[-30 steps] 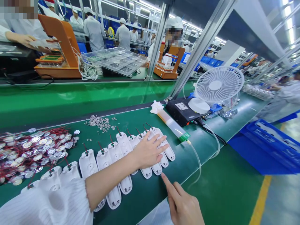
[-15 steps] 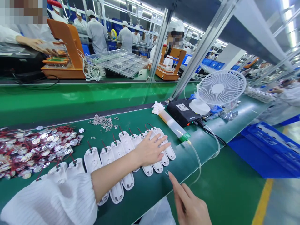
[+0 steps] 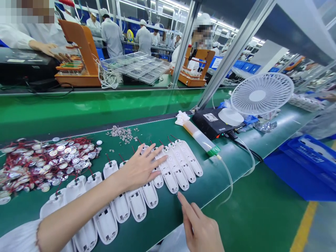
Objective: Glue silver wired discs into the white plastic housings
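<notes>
A row of white plastic housings (image 3: 183,162), each with a thin red wire at its top end, lies slanted across the green bench. My left hand (image 3: 141,167) is spread palm down over the middle ones, covering parts of them, with nothing gripped. By the lower end of one housing is my right hand (image 3: 201,224), its index finger stretched forward and the others curled. A small pointed thing is pinched in it, mostly hidden by the fingers. To the left lies a heap of round metal discs with red wires (image 3: 61,155).
Small clear parts (image 3: 123,133) are piled behind the row. A large syringe (image 3: 201,137) with a hose lies right of it, beside a black control box (image 3: 210,122). A white fan (image 3: 262,93) stands behind. Blue crates (image 3: 307,154) are at right; co-workers work across the bench.
My left hand has moved left along the row, uncovering the housings at the right end. My right hand has shifted slightly left, up to a housing's lower end. The view has shifted a little.
</notes>
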The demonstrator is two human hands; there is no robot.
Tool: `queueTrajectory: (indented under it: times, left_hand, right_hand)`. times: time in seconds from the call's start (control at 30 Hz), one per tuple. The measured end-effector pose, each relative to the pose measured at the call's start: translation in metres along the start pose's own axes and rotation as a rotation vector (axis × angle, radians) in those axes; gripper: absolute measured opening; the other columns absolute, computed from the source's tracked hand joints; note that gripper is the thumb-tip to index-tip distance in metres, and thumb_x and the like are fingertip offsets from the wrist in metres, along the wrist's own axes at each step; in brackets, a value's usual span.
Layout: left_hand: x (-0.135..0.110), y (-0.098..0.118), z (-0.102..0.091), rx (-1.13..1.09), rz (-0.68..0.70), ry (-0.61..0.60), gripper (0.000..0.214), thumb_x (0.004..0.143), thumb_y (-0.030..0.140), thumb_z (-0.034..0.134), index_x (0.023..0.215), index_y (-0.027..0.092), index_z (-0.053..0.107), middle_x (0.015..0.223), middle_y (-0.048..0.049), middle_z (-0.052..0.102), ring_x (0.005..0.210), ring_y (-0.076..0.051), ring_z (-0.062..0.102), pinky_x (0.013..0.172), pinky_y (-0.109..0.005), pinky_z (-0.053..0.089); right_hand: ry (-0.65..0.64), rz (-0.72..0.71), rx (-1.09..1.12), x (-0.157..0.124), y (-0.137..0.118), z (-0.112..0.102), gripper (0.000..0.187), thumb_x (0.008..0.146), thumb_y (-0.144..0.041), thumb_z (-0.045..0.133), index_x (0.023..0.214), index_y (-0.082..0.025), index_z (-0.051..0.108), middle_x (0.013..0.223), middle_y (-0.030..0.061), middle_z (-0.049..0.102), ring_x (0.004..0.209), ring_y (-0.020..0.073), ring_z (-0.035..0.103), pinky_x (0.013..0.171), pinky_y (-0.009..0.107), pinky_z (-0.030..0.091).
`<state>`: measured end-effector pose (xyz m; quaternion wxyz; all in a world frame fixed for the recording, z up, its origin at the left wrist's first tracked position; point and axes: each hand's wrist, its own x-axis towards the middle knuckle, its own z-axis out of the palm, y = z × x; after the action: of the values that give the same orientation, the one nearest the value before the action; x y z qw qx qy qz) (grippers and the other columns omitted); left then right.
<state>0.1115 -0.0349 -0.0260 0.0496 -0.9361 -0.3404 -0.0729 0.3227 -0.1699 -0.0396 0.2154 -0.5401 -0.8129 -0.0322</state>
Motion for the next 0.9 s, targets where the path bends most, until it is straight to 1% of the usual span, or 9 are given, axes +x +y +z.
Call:
queueTrajectory:
  times: [0.17,0.3,0.4,0.47,0.57,0.67,0.77,0.83,0.9]
  left_hand:
    - [0.004,0.006,0.002,-0.021,0.007,0.010,0.045,0.094,0.046,0.029,0.137,0.033,0.029,0.148,-0.0073,0.021,0.131,-0.034,0.027,0.103,-0.056,0.016]
    - [0.003,0.005,0.001,-0.020,0.004,-0.016,0.046,0.093,0.045,0.033,0.137,0.033,0.029,0.148,-0.0077,0.021,0.131,-0.035,0.026,0.103,-0.057,0.017]
    - [0.003,0.006,0.001,-0.025,0.000,-0.017,0.045,0.093,0.045,0.033,0.137,0.033,0.029,0.148,-0.0072,0.021,0.131,-0.035,0.026,0.103,-0.057,0.016]
    - [0.003,0.006,0.001,-0.032,0.001,-0.007,0.045,0.094,0.045,0.031,0.137,0.034,0.029,0.148,-0.0064,0.020,0.131,-0.034,0.026,0.103,-0.057,0.016]
    - [0.003,0.005,0.003,-0.036,0.002,0.003,0.044,0.094,0.044,0.031,0.137,0.033,0.029,0.148,-0.0062,0.021,0.131,-0.034,0.027,0.103,-0.057,0.016]
    - [0.003,0.005,0.003,-0.027,-0.002,0.000,0.045,0.093,0.044,0.032,0.137,0.034,0.029,0.148,-0.0062,0.021,0.131,-0.034,0.028,0.103,-0.057,0.017]
    - [0.003,0.008,-0.001,-0.007,-0.015,-0.021,0.047,0.093,0.045,0.032,0.138,0.031,0.026,0.149,-0.0077,0.018,0.131,-0.033,0.026,0.103,-0.056,0.018]
    - [0.003,0.010,-0.005,0.004,-0.041,-0.036,0.050,0.094,0.044,0.031,0.140,0.027,0.022,0.150,-0.0106,0.014,0.132,-0.031,0.026,0.103,-0.053,0.020]
    - [0.002,0.013,-0.010,0.004,-0.062,-0.045,0.051,0.094,0.043,0.029,0.140,0.023,0.019,0.150,-0.0136,0.011,0.132,-0.030,0.027,0.103,-0.051,0.022]
  right_hand:
    - [0.002,-0.011,-0.063,0.001,0.000,-0.002,0.040,0.097,-0.019,0.019,0.117,-0.007,0.051,0.061,0.0001,0.049,0.036,0.0081,0.045,0.031,0.018,0.032]
    - [-0.022,-0.032,-0.105,0.000,0.001,-0.002,0.038,0.095,-0.015,0.019,0.115,-0.006,0.051,0.061,-0.0004,0.048,0.037,0.0074,0.044,0.031,0.018,0.030]
    - [-0.048,-0.077,-0.164,0.001,0.000,0.000,0.041,0.088,-0.004,0.021,0.119,-0.006,0.048,0.060,-0.0010,0.047,0.036,0.0075,0.041,0.031,0.020,0.026]
    - [-0.040,-0.108,-0.204,0.001,-0.001,0.001,0.048,0.081,0.002,0.022,0.123,-0.005,0.043,0.059,-0.0015,0.046,0.035,0.0085,0.038,0.031,0.022,0.024]
    - [-0.043,-0.127,-0.217,0.002,-0.001,0.001,0.056,0.075,0.005,0.024,0.128,-0.005,0.038,0.059,-0.0014,0.046,0.035,0.0096,0.038,0.031,0.023,0.023]
    - [-0.073,-0.129,-0.151,0.003,0.003,-0.006,0.048,0.081,0.000,0.024,0.125,-0.007,0.041,0.061,-0.0012,0.048,0.035,0.0089,0.042,0.031,0.020,0.027]
    - [-0.018,-0.054,-0.014,0.005,0.005,-0.014,0.035,0.092,-0.013,0.025,0.121,-0.007,0.044,0.060,-0.0015,0.050,0.035,0.0079,0.044,0.031,0.016,0.031]
    - [0.028,0.008,0.077,0.007,0.001,-0.014,0.031,0.095,-0.019,0.028,0.119,-0.008,0.045,0.061,-0.0005,0.054,0.038,0.0083,0.048,0.034,0.015,0.035]
    - [0.039,0.024,0.132,0.009,-0.006,-0.010,0.029,0.096,-0.019,0.028,0.116,-0.010,0.046,0.065,0.0010,0.057,0.042,0.0089,0.052,0.037,0.015,0.037]
